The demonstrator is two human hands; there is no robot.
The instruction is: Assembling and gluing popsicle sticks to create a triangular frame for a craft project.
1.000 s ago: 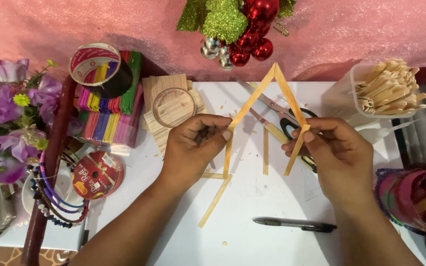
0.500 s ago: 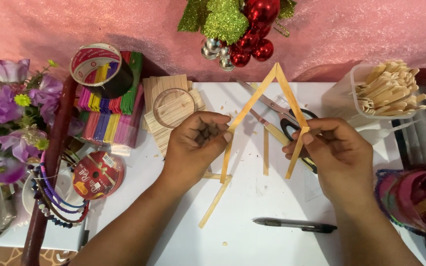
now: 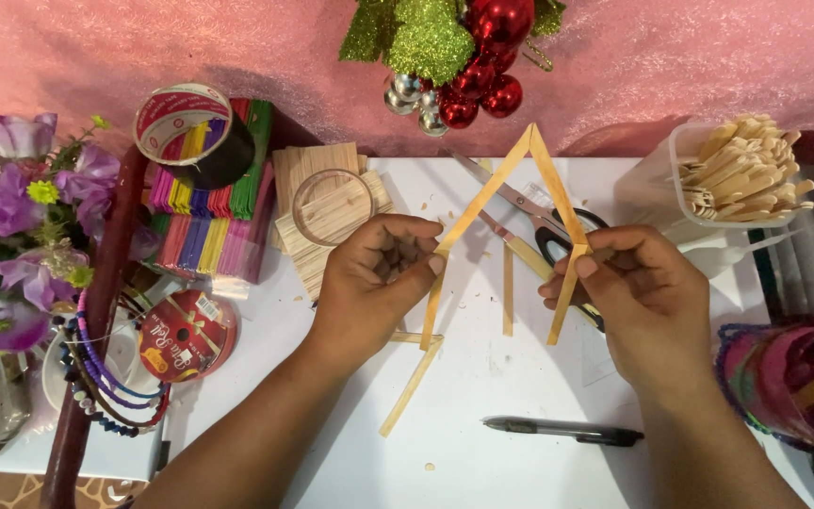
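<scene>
I hold an upright triangle-shaped frame of wooden craft sticks over a white table. My left hand pinches its left leg near the middle. My right hand grips its right leg lower down. The peak of the frame points away from me. Loose wooden sticks lie on the table under and between my hands, one standing apart between the frame's legs.
Scissors lie behind the frame. A black pen lies near the front. A clear tub of wooden sticks stands right; coloured sticks, tape rolls, a stick stack and purple flowers crowd the left.
Both hands stay on the stick frame with only slight finger shifts; the frame keeps its place and tilt.
</scene>
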